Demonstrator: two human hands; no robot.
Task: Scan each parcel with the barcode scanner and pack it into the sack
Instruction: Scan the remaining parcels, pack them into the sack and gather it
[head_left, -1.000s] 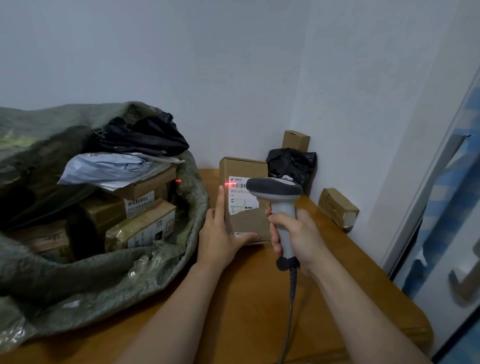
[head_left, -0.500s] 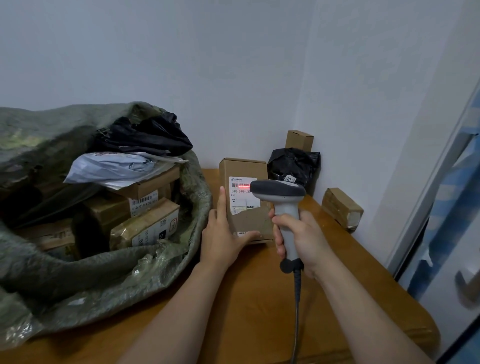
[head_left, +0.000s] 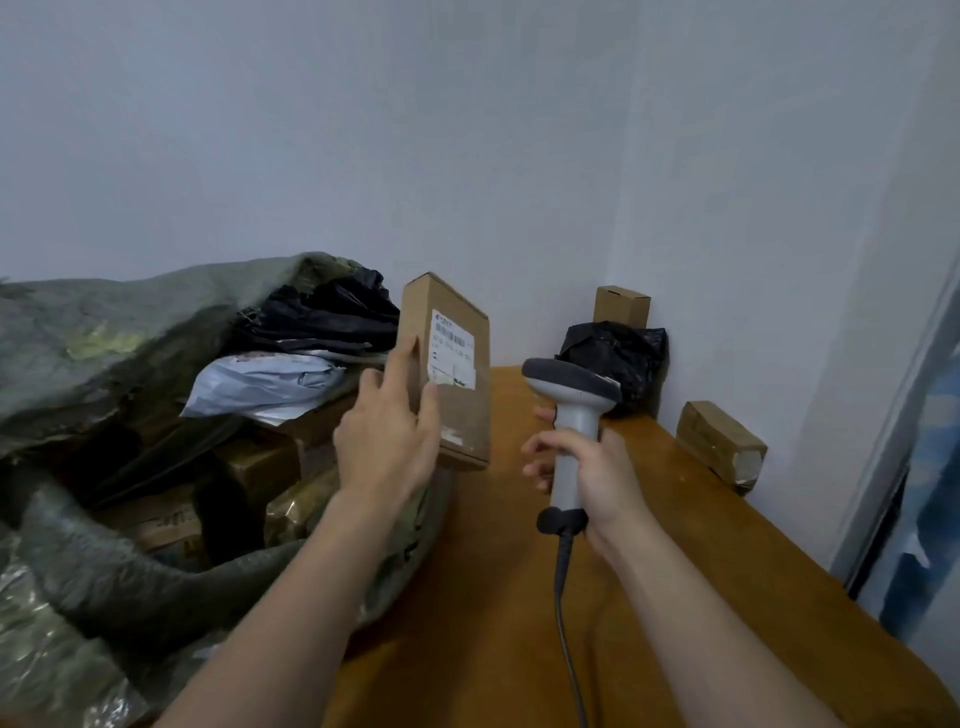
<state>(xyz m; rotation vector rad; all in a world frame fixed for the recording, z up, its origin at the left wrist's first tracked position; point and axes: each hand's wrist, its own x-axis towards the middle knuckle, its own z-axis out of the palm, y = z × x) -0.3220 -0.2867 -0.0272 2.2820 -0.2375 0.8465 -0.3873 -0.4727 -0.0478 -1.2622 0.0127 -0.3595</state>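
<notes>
Left hand (head_left: 387, 441) grips a brown box (head_left: 449, 371) with a white label, thumb on the front face, fingers along its left side; box is upright, lifted off the bench (head_left: 498, 597), right at the sack (head_left: 104, 364) mouth. Right hand (head_left: 597, 473) is wrapped around the grey scanner (head_left: 571, 405) handle, head pointing away, cable hanging down. Sack is stuffed with boxes and mailers. Three more parcels sit by the far wall.

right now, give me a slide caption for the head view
Left hand holds a labelled cardboard box up beside the green sack; right hand grips the barcode scanner.
</notes>
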